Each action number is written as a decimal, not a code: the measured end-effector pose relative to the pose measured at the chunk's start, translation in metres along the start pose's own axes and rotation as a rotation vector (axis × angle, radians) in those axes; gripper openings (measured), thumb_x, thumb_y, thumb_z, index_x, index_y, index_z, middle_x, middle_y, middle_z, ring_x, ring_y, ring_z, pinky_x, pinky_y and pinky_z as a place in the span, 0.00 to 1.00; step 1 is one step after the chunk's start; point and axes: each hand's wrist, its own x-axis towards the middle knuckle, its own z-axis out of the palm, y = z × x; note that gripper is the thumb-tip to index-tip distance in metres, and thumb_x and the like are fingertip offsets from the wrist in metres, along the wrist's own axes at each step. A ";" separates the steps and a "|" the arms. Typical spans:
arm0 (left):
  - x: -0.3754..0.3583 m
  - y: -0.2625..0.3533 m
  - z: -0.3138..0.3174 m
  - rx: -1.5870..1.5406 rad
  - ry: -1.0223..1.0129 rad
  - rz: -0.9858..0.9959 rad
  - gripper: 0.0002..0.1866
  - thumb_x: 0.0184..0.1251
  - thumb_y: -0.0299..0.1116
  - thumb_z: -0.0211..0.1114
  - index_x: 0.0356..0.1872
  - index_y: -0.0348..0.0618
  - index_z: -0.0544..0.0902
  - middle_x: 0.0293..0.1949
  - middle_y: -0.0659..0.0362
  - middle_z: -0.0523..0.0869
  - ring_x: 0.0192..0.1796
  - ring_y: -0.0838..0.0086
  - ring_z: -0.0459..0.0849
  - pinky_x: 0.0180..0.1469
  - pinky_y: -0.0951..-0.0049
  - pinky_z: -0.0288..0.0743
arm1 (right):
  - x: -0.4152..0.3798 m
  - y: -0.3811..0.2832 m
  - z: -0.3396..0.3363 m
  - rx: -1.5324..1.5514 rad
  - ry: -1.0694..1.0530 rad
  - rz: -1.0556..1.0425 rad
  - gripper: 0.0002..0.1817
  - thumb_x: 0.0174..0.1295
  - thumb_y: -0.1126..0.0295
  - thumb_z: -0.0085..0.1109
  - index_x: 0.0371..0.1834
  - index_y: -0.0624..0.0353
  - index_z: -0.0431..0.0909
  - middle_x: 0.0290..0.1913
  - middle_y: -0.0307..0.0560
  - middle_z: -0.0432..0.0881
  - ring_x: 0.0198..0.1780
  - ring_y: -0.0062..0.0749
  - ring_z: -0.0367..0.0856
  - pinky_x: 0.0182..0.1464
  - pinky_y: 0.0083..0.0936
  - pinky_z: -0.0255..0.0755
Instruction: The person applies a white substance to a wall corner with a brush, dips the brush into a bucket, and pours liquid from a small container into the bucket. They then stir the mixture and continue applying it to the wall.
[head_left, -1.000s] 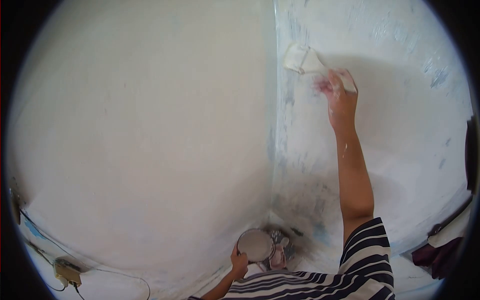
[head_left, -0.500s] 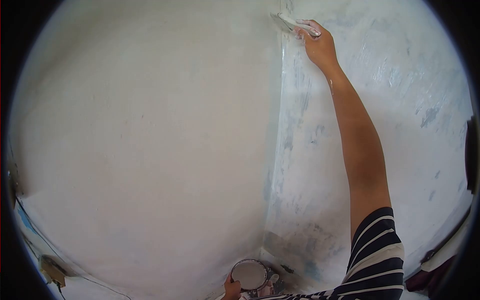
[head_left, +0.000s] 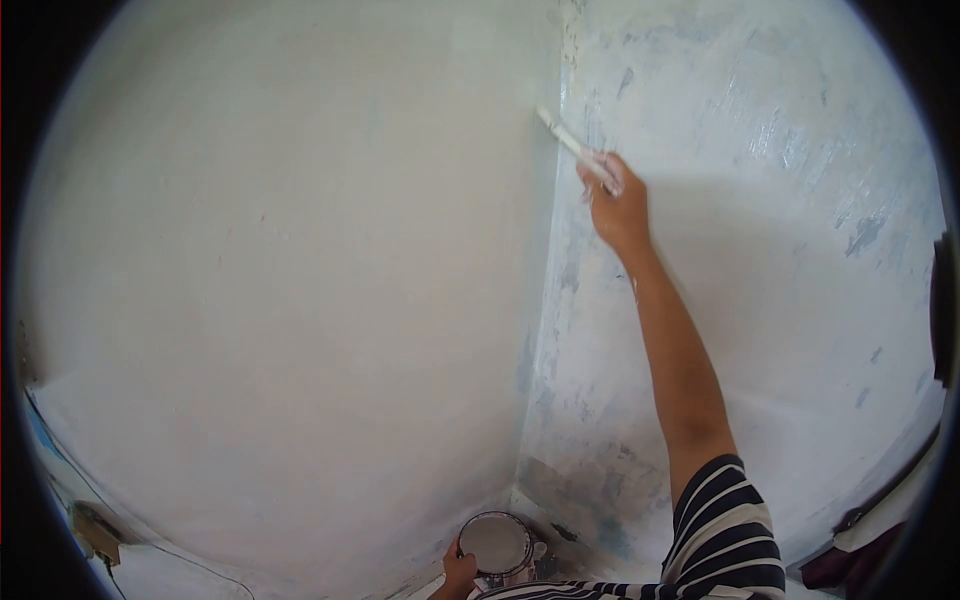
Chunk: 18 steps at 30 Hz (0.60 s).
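Observation:
My right hand (head_left: 620, 205) is raised in front of the wall corner, its fingers closed around the pale handle of a paintbrush (head_left: 566, 138). The brush is seen nearly edge-on, tilted up to the left, with its tip at the left wall (head_left: 330, 260) just beside the corner line. Low in the view, my left hand (head_left: 460, 568) grips the side of a round paint bucket (head_left: 533, 550) with a dark rim. Whitish paint (head_left: 494, 543) fills much of it. Part of the bucket is hidden behind my striped sleeve.
The right wall (head_left: 800, 300) is patchy, with grey spots and wet, shiny streaks high up. A cable (head_left: 185, 556) runs along the lower left past a brownish box-like object (head_left: 97, 530). Dark red cloth (head_left: 850, 560) lies at the lower right.
My right hand and the paintbrush have moved down along the corner and slightly left, and the brush has turned from showing its flat side to nearly edge-on. My left hand still holds the bucket.

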 end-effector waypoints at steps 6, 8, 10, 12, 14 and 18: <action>0.012 -0.017 -0.002 0.063 0.016 -0.045 0.38 0.55 0.11 0.50 0.73 0.38 0.73 0.58 0.50 0.85 0.60 0.62 0.84 0.62 0.64 0.78 | 0.048 -0.026 -0.012 0.115 0.156 -0.037 0.18 0.69 0.67 0.67 0.59 0.62 0.83 0.31 0.40 0.84 0.27 0.20 0.78 0.32 0.22 0.72; -0.009 0.001 0.002 0.171 -0.044 -0.018 0.37 0.62 0.18 0.46 0.77 0.42 0.65 0.64 0.41 0.76 0.57 0.43 0.81 0.44 0.49 0.92 | 0.096 -0.059 -0.012 0.100 0.218 -0.141 0.19 0.69 0.65 0.66 0.60 0.61 0.83 0.31 0.42 0.85 0.26 0.22 0.79 0.32 0.22 0.72; -0.008 0.002 0.001 0.139 -0.020 -0.076 0.37 0.62 0.18 0.46 0.77 0.42 0.65 0.64 0.41 0.77 0.57 0.43 0.81 0.44 0.50 0.92 | 0.143 -0.070 -0.010 -0.011 0.197 -0.263 0.19 0.69 0.62 0.65 0.60 0.59 0.83 0.35 0.48 0.88 0.28 0.25 0.84 0.36 0.24 0.75; -0.001 -0.010 -0.007 0.106 0.004 -0.139 0.37 0.61 0.18 0.46 0.77 0.41 0.65 0.63 0.41 0.77 0.57 0.44 0.81 0.44 0.51 0.91 | 0.164 -0.075 -0.004 -0.051 0.150 -0.261 0.20 0.70 0.61 0.65 0.60 0.59 0.83 0.37 0.48 0.89 0.30 0.25 0.84 0.37 0.24 0.76; 0.027 -0.054 -0.024 0.113 -0.006 0.083 0.38 0.56 0.12 0.50 0.73 0.38 0.73 0.58 0.50 0.85 0.60 0.62 0.84 0.61 0.63 0.78 | 0.164 -0.072 0.001 -0.094 0.103 -0.262 0.21 0.70 0.60 0.66 0.61 0.59 0.83 0.39 0.47 0.89 0.31 0.26 0.84 0.38 0.23 0.77; 0.008 -0.033 -0.020 0.260 0.019 0.065 0.37 0.62 0.18 0.48 0.77 0.42 0.65 0.63 0.40 0.77 0.56 0.44 0.81 0.43 0.50 0.91 | 0.100 -0.036 0.009 -0.365 0.148 -0.364 0.18 0.69 0.65 0.66 0.58 0.61 0.84 0.36 0.52 0.88 0.33 0.32 0.84 0.42 0.27 0.77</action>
